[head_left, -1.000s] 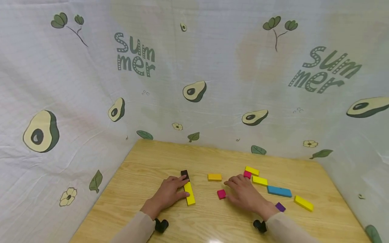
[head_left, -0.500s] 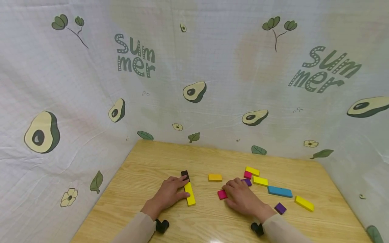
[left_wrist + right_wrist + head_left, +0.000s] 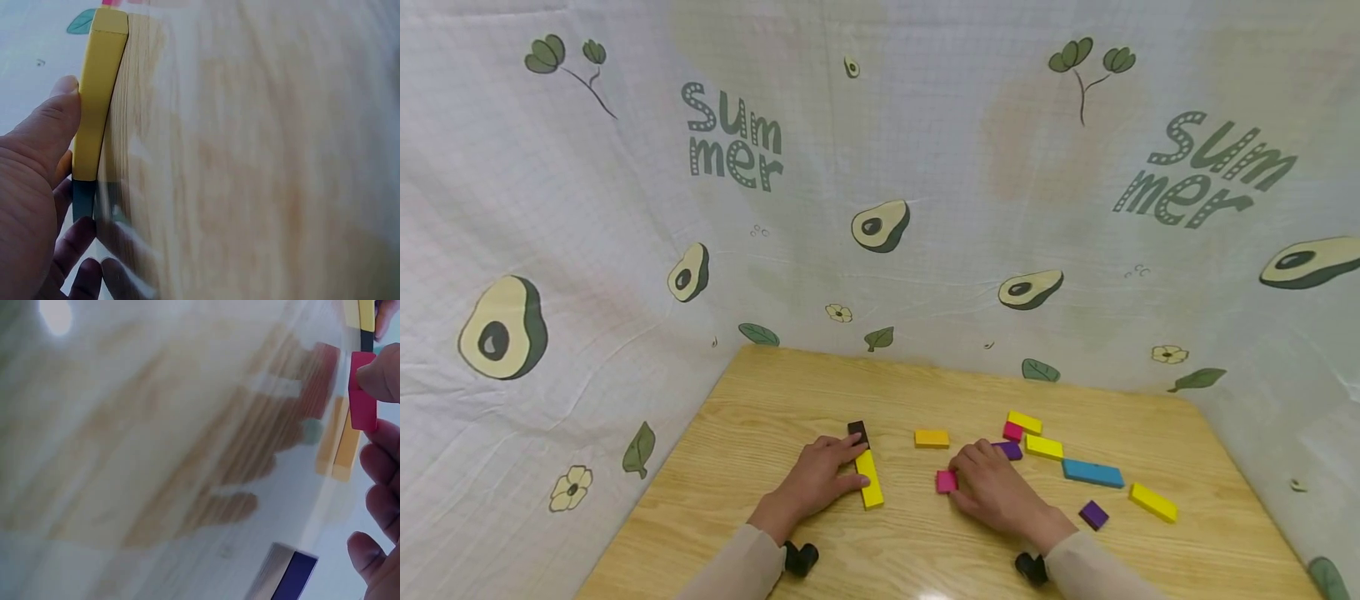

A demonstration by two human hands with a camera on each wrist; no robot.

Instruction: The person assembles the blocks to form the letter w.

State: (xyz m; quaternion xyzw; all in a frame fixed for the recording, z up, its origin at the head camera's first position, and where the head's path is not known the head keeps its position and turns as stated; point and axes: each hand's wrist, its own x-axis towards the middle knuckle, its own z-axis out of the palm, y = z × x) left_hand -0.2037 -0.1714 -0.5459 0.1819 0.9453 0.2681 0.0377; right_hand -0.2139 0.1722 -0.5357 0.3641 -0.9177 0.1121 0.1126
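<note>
A yellow block [image 3: 871, 487] and a black block [image 3: 857, 427] lie end to end on the table. My left hand [image 3: 812, 475] rests on them from the left, thumb on the yellow block and fingertips around the joint with the black one. In the left wrist view the thumb lies along the edge of the yellow block [image 3: 99, 106], fingers partly hidden behind. Further right, my right hand [image 3: 992, 487] pinches a small red block [image 3: 946, 482]. The right wrist view shows the thumb on one face of this red block [image 3: 362, 412], a fingertip at its lower end.
An orange block [image 3: 932, 438] lies beyond the two hands. A purple block [image 3: 1009, 451] sits just behind my right hand. To the right are another red block [image 3: 1012, 432], several yellow blocks, a blue block [image 3: 1092, 473] and a second purple block [image 3: 1093, 515]. Patterned cloth [image 3: 955, 167] surrounds the table.
My right hand has shifted slightly left and taken hold of the small red block, which has turned a little. A purple block behind that hand has come into sight. My left hand stays put.
</note>
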